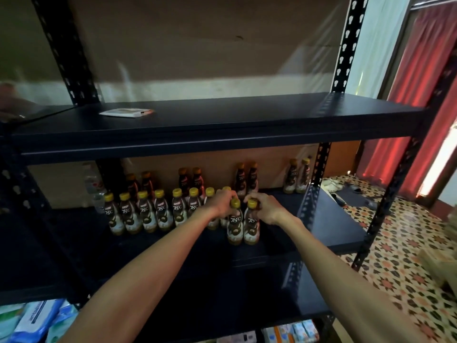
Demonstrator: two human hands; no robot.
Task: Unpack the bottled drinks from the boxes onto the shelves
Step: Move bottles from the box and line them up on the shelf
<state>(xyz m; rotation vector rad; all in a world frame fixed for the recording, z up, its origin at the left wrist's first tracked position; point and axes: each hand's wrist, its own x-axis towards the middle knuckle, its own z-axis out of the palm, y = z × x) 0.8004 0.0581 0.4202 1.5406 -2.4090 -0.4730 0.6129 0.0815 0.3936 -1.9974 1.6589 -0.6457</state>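
Two brown drink bottles with yellow caps stand side by side near the front of the middle shelf point(329, 233). My left hand point(220, 201) grips the neck of the left bottle point(235, 227). My right hand point(264, 206) grips the neck of the right bottle point(251, 227). A row of several identical bottles point(146, 214) stands to their left, and further pairs point(190, 180) stand along the back of the shelf.
The upper shelf point(247, 122) holds a flat white packet point(126, 112). A clear water bottle point(95, 186) stands at the back left. Packaged goods point(32, 320) lie below at the lower left. The tiled floor point(400, 246) and a red curtain point(418, 82) are to the right.
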